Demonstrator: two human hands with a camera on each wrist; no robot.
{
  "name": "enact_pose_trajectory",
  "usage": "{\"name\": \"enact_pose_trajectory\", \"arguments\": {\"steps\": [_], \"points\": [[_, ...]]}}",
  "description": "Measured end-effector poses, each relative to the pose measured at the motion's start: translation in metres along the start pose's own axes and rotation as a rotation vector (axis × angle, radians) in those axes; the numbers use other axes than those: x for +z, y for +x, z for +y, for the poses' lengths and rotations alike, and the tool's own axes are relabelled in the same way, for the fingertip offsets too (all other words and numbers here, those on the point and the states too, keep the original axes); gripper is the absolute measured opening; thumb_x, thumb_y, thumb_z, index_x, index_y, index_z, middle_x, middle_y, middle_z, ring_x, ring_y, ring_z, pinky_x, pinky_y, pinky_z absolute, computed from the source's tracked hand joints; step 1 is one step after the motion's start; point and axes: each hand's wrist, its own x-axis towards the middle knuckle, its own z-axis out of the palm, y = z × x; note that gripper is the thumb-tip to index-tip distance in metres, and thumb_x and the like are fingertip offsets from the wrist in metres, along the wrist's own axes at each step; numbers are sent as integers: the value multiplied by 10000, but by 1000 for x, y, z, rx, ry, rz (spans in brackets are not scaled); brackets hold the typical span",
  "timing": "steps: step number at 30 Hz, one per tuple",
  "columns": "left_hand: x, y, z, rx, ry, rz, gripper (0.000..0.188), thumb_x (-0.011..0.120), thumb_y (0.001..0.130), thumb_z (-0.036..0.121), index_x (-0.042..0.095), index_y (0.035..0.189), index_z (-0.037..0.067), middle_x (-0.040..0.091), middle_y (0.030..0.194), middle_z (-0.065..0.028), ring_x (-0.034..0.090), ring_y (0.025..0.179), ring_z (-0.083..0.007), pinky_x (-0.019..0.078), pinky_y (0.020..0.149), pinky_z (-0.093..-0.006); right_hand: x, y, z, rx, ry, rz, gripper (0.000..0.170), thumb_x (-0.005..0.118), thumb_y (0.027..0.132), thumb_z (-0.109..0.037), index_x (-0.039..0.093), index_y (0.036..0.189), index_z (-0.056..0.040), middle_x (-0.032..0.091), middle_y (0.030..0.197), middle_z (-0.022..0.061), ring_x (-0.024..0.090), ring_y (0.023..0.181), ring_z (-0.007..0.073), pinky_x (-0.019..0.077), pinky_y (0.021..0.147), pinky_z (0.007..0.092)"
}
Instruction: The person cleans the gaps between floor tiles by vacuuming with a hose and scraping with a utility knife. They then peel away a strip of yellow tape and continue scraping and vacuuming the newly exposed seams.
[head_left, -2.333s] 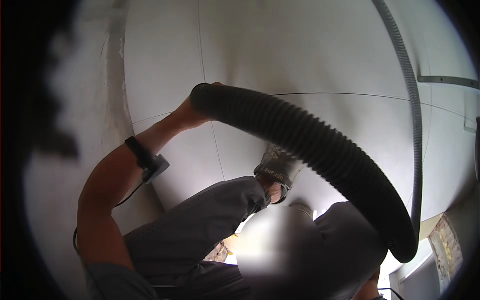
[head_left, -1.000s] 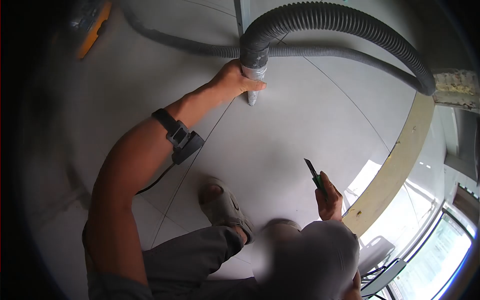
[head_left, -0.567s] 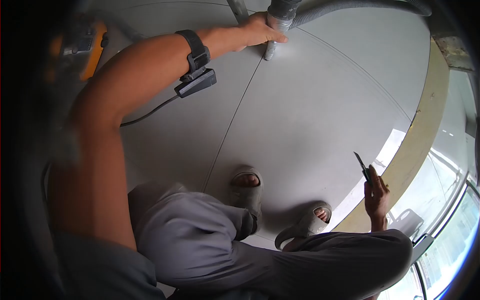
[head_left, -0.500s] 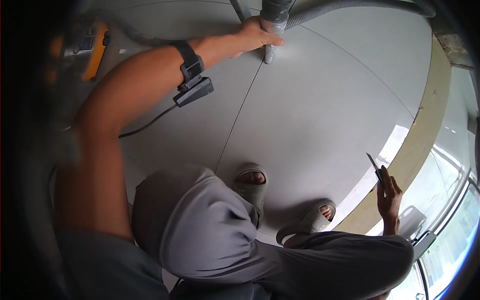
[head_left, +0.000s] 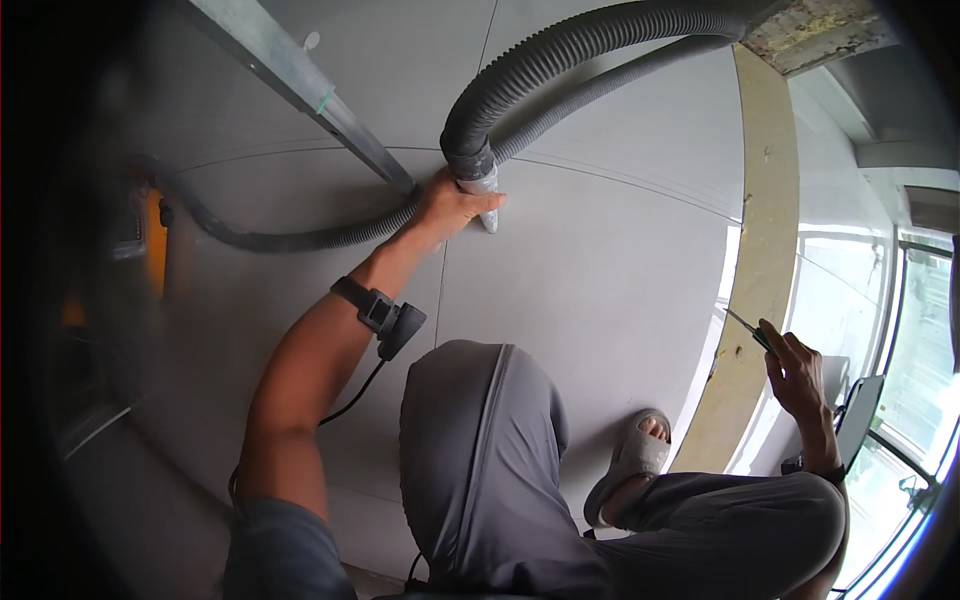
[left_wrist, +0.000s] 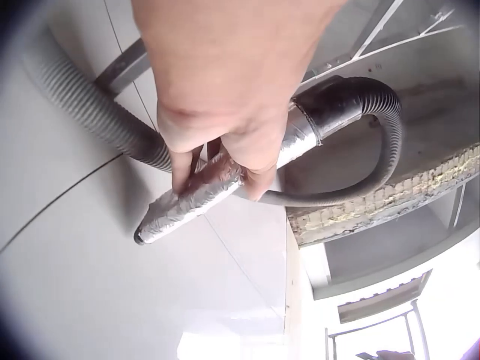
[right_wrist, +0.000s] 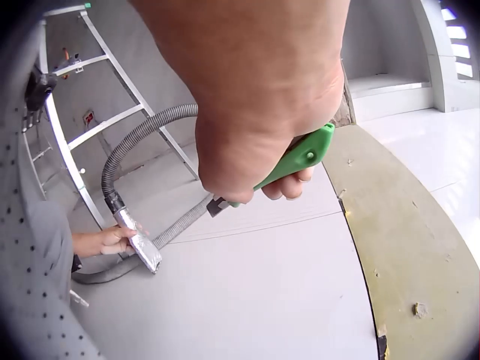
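Observation:
My left hand (head_left: 450,207) grips the silver-taped nozzle (head_left: 488,215) of a grey corrugated hose (head_left: 590,38). In the left wrist view, fingers and thumb wrap the taped nozzle (left_wrist: 184,206), whose dark-rimmed end points down and left. At the right, my right hand (head_left: 797,377) holds a cutter knife (head_left: 760,338), its blade directed up and left beside a yellowish strip (head_left: 765,200). The right wrist view shows the knife's green handle (right_wrist: 300,156) in the right hand (right_wrist: 259,142); the blade is mostly hidden there.
A metal ladder (right_wrist: 112,71) stands on the tiled floor (head_left: 590,290); one rail (head_left: 300,85) runs near the left hand. An orange machine (head_left: 156,240) is at the left, a broken masonry edge (head_left: 815,35) at the upper right. My sandalled foot (head_left: 640,455) is below.
The left hand, first seen on the hose, has moved lower in view with the nozzle since half a second ago. The knife has tilted further left. The ladder rail shows more.

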Motion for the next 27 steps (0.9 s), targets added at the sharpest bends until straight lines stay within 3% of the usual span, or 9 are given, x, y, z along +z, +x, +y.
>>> {"name": "enact_pose_trajectory", "arguments": {"steps": [4, 9, 14, 22, 27], "points": [[33, 17, 26, 137, -18, -64, 571, 896, 790, 186, 604, 1259, 38, 644, 1191, -73, 616, 1112, -183, 499, 1006, -366, -10, -7, -2, 5, 47, 118, 564, 668, 858, -1, 599, 1402, -132, 605, 780, 110, 626, 633, 308, 518, 599, 432], [44, 40, 68, 80, 67, -95, 627, 932, 748, 239, 592, 1238, 45, 638, 1172, -69, 610, 1124, -196, 500, 1007, -362, 25, -8, 21, 93, 166, 174, 561, 672, 859, -20, 598, 1402, -139, 633, 814, 117, 656, 675, 332, 536, 613, 438], [67, 63, 77, 34, 140, -138, 704, 946, 730, 291, 566, 1274, 57, 623, 1197, -65, 591, 1159, -202, 488, 1027, -365, 55, 1, 32, 144, 272, 182, 523, 675, 871, -46, 620, 1382, -144, 640, 810, 118, 666, 700, 322, 539, 637, 428], [164, 106, 109, -104, 130, -240, 645, 926, 764, 291, 582, 1256, 55, 615, 1190, -67, 584, 1159, -187, 489, 1028, -347, 65, 6, 37, 194, 417, 193, 513, 650, 889, -61, 599, 1390, -160, 631, 813, 97, 657, 699, 311, 534, 615, 433], [226, 128, 106, 17, 167, -167, 528, 915, 779, 236, 605, 1166, 54, 612, 1091, -41, 602, 1054, -166, 498, 992, -340, 79, 2, 51, 232, 436, 245, 537, 668, 906, -78, 584, 1426, -187, 610, 782, 60, 633, 667, 284, 522, 583, 412]]}}
